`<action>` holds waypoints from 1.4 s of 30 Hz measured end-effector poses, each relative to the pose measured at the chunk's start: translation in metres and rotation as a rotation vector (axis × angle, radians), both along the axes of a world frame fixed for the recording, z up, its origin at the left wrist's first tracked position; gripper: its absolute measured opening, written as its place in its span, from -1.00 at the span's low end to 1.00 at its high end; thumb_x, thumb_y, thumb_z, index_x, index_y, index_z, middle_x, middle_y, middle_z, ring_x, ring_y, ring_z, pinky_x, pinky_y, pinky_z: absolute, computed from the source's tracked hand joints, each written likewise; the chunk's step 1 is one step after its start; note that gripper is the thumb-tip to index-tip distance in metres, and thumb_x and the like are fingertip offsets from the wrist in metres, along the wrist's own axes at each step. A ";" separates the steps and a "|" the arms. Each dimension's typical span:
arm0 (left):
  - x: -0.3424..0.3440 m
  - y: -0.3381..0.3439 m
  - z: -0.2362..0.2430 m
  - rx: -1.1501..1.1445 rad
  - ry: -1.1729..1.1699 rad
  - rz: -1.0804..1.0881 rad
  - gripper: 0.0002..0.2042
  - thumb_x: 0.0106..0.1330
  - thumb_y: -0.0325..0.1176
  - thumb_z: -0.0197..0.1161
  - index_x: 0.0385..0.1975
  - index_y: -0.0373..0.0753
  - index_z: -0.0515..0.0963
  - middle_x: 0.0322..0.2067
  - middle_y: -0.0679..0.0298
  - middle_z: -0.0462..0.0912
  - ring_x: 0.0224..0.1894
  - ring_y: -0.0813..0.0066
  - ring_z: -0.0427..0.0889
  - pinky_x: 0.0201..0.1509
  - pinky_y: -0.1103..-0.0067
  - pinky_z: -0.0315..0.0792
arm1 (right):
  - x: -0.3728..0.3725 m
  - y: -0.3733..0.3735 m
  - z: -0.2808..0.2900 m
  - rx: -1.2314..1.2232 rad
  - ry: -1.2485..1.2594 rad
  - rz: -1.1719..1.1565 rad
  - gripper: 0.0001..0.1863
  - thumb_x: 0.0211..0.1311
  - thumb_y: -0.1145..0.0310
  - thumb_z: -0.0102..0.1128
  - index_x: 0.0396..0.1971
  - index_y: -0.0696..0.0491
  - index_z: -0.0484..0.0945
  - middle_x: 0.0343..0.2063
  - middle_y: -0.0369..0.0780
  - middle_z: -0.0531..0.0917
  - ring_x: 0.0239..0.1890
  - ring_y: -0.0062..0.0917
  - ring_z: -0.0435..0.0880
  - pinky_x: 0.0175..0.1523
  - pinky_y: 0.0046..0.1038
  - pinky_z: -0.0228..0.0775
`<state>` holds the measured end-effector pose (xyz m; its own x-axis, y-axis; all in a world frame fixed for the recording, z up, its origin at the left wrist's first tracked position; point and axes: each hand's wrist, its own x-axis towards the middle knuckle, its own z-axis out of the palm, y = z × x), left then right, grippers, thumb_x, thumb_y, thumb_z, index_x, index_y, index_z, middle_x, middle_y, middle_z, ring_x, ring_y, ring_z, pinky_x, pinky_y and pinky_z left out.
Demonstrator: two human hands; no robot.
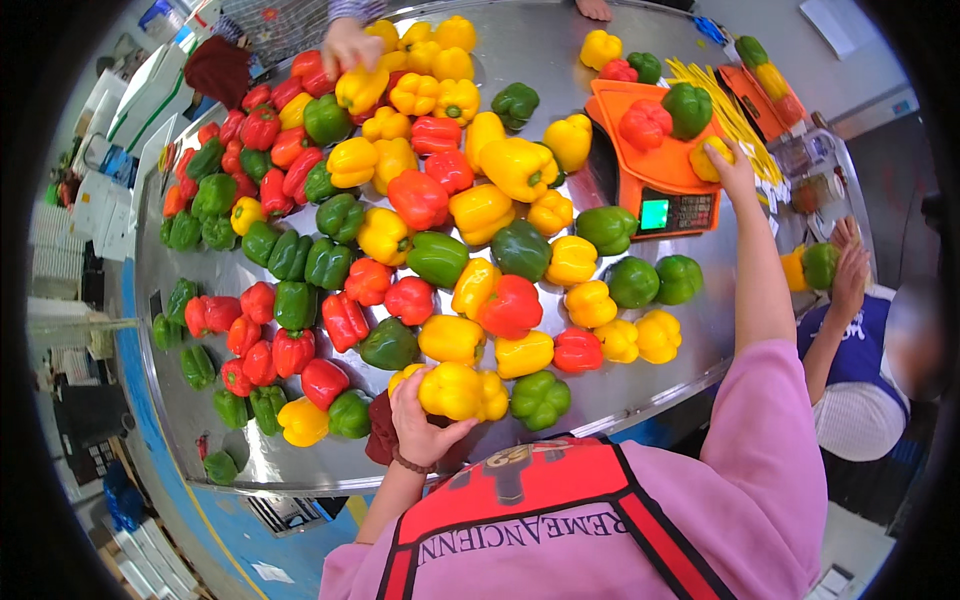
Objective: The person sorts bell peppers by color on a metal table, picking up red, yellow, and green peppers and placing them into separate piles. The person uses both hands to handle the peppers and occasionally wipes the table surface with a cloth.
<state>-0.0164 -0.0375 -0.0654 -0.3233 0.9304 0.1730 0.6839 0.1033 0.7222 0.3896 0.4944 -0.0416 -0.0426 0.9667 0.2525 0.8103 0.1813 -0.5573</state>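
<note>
On the orange tray of a digital scale (pixel 655 95), my right hand (pixel 735 165) grips a yellow bell pepper (pixel 705 158) at the tray's right side. A red bell pepper (pixel 646 124) and a green bell pepper (pixel 688 110) lie on the same tray. By the near table edge, my left hand (pixel 418 428) curls round the left side of another yellow bell pepper (pixel 450 390); more yellow peppers press against it, partly hidden. A green bell pepper (pixel 541 400) rests just right of them.
Red, yellow and green peppers cover much of the metal table (pixel 620 400). At the far left a co-worker's hand (pixel 352 48) reaches over the pile. On the right another person's hands (pixel 850 265) hold peppers. Yellow strips (pixel 715 110) lie behind the scale.
</note>
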 end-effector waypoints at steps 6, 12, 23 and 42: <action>0.002 -0.004 -0.008 0.000 -0.063 0.040 -0.05 -0.27 -0.08 0.60 0.19 -0.26 0.25 0.05 0.14 0.50 0.09 0.06 0.43 0.24 0.22 0.22 | 0.009 -0.107 0.006 0.183 0.317 -0.034 -0.41 0.14 0.10 0.36 0.04 0.22 0.49 -0.11 -0.11 0.63 -0.03 -0.44 0.59 0.07 -0.45 0.41; 0.001 -0.004 -0.007 -0.043 -0.059 0.053 -0.04 -0.30 -0.09 0.60 0.20 -0.25 0.25 0.06 0.10 0.47 0.10 0.06 0.43 0.24 0.25 0.23 | 0.087 -0.191 -0.093 -0.115 0.269 -0.178 -0.44 0.22 0.10 0.29 0.05 0.24 0.48 -0.07 -0.10 0.61 -0.03 -0.43 0.58 0.12 -0.43 0.38; -0.001 -0.002 -0.007 0.054 0.032 0.019 -0.05 -0.22 0.00 0.58 0.21 -0.24 0.23 0.06 0.16 0.51 0.07 0.12 0.50 0.22 0.20 0.21 | -0.159 -0.162 0.070 -0.149 0.438 0.609 -0.60 0.34 0.41 0.10 0.14 0.20 0.41 -0.01 -0.19 0.60 0.04 -0.55 0.55 0.14 -0.48 0.37; -0.003 -0.006 -0.010 0.065 -0.008 0.012 -0.07 -0.22 0.06 0.59 0.17 -0.19 0.27 0.09 0.16 0.55 0.09 0.23 0.54 0.19 0.24 0.24 | -0.486 -0.017 -0.029 -0.050 -0.449 0.718 -0.19 -0.07 -0.13 0.39 0.16 0.02 0.44 -0.07 -0.05 0.63 0.00 -0.21 0.62 0.08 -0.28 0.46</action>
